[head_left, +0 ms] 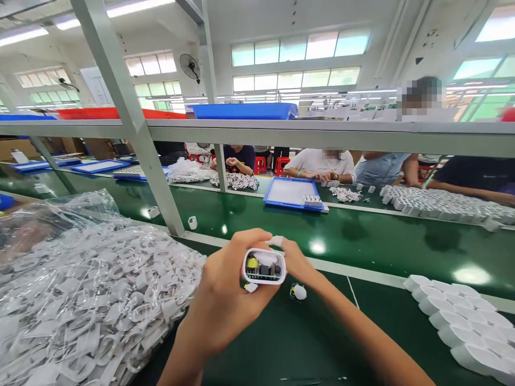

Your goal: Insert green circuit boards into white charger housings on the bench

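Observation:
My left hand (225, 289) is closed round a white plastic charger housing (264, 252). The open end faces me and shows a circuit board (263, 268) with a yellow part and dark parts inside. My right hand (295, 262) grips the housing from the far right side; a white cover (276, 241) is on one finger, and its other fingers are mostly hidden. A small white piece (251, 288) shows just under the housing by my left hand. On the green bench below lies a loose circuit board with a white part (298, 292).
White plastic parts (100, 289) heap up under clear plastic at left. Rows of white housings (462, 321) stand at right. Beyond a metal post (148, 145), a green conveyor (362, 236) carries single housings (192, 222). Co-workers sit across it near a blue tray (292, 190).

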The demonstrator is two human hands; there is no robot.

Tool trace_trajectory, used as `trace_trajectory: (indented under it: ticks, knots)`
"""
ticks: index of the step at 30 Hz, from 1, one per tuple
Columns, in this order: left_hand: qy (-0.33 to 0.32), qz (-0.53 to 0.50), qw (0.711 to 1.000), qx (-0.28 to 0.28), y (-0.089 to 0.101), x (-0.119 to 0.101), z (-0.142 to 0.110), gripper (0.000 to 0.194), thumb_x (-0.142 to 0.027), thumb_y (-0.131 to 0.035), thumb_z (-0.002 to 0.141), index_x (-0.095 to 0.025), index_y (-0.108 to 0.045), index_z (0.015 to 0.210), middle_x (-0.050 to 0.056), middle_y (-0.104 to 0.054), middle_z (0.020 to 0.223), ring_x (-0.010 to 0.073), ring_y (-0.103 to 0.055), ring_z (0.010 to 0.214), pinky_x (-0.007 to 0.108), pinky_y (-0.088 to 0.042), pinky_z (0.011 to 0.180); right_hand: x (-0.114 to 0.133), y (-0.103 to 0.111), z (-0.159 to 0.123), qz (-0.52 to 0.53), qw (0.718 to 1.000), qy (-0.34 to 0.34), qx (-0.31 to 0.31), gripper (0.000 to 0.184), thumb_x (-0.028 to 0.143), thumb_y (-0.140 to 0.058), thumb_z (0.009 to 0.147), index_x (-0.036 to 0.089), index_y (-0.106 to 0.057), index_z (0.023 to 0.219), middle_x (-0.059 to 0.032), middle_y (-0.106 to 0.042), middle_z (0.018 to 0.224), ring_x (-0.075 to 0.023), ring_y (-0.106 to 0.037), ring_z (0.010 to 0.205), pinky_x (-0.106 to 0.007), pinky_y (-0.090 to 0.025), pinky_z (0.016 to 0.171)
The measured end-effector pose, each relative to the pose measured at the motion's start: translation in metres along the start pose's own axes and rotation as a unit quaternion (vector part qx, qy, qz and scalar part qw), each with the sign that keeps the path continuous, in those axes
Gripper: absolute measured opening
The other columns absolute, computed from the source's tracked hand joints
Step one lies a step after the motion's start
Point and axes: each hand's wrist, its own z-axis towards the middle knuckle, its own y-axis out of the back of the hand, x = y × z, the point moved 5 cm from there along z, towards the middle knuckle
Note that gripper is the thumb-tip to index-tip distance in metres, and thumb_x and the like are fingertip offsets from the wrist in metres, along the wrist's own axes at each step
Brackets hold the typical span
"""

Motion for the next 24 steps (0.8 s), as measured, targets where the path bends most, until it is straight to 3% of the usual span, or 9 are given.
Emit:
trace_trajectory:
  ticks: [2, 4, 7, 12, 16, 21, 24]
  knots:
    - [0.005, -0.022, 0.999, 0.031, -0.012, -0.009, -0.004, 0.05, -0.011, -0.073, 0.075, -0.023, -0.049, 0.117, -0.006, -0.069, 0.085, 0.0069, -0.067, 0.069, 0.013, -0.051, 0.064, 0.027, 0.039, -0.03, 0.04, 0.997, 0.003, -0.063, 0.029, 0.027, -0.039, 0.098, 0.017, -0.065, 0.103, -0.0079, -0.069, 0.1, -0.0199, -0.064, 0.094, -0.034, -0.052, 0.082]
    - [0.008, -0.043, 0.997, 0.065, -0.025, -0.017, -0.009, 0.053, -0.012, -0.069, 0.079, -0.023, -0.044, 0.124, -0.005, -0.068, 0.086, 0.0078, -0.067, 0.073, 0.015, -0.052, 0.068, 0.059, 0.075, -0.063, 0.111, 0.986, 0.041, -0.118, 0.026, 0.031, -0.044, 0.097, 0.018, -0.066, 0.091, -0.0049, -0.069, 0.093, -0.0178, -0.065, 0.085, -0.029, -0.052, 0.074]
    - [-0.023, -0.072, 0.991, 0.109, -0.045, -0.032, -0.02, 0.057, -0.013, -0.062, 0.084, -0.02, -0.035, 0.134, -0.001, -0.067, 0.088, 0.0108, -0.066, 0.077, 0.02, -0.052, 0.073, 0.092, 0.105, -0.104, 0.127, 0.98, 0.067, -0.141, 0.013, 0.02, -0.054, 0.092, 0.02, -0.064, 0.083, 0.0003, -0.068, 0.083, -0.0132, -0.063, 0.075, -0.024, -0.049, 0.068]
    - [-0.076, -0.108, 0.976, 0.172, -0.072, -0.052, -0.038, 0.061, -0.007, -0.053, 0.086, -0.014, -0.027, 0.141, 0.002, -0.065, 0.087, 0.0123, -0.063, 0.077, 0.022, -0.051, 0.071, 0.094, 0.109, -0.143, 0.021, 0.985, 0.043, -0.166, 0.013, 0.009, -0.055, 0.089, 0.019, -0.06, 0.082, 0.0023, -0.064, 0.08, -0.0101, -0.059, 0.073, -0.022, -0.045, 0.068]
    - [-0.072, -0.154, 0.967, 0.188, -0.083, -0.061, -0.044, 0.062, -0.009, -0.055, 0.087, -0.014, -0.027, 0.142, 0.0, -0.064, 0.085, 0.0095, -0.061, 0.074, 0.019, -0.05, 0.07, 0.085, 0.103, -0.16, -0.015, 0.983, 0.047, -0.175, 0.012, 0.01, -0.053, 0.092, 0.018, -0.057, 0.085, -0.0005, -0.059, 0.081, -0.0115, -0.055, 0.073, -0.023, -0.044, 0.065]
    - [-0.102, -0.153, 0.964, 0.194, -0.092, -0.067, -0.054, 0.069, -0.009, -0.058, 0.087, -0.013, -0.024, 0.146, 0.002, -0.066, 0.092, 0.01, -0.063, 0.08, 0.019, -0.052, 0.075, 0.077, 0.104, -0.169, -0.01, 0.984, 0.039, -0.172, 0.015, 0.01, -0.053, 0.091, 0.018, -0.054, 0.079, 0.0004, -0.056, 0.076, -0.0118, -0.052, 0.07, -0.023, -0.041, 0.063]
    - [-0.133, -0.135, 0.966, 0.176, -0.095, -0.07, -0.058, 0.074, -0.008, -0.062, 0.085, -0.013, -0.024, 0.148, 0.004, -0.069, 0.097, 0.0111, -0.065, 0.083, 0.019, -0.053, 0.075, 0.071, 0.109, -0.169, 0.048, 0.987, 0.01, -0.151, 0.017, 0.016, -0.06, 0.091, 0.018, -0.056, 0.074, 0.0017, -0.059, 0.074, -0.0114, -0.054, 0.069, -0.023, -0.042, 0.064]
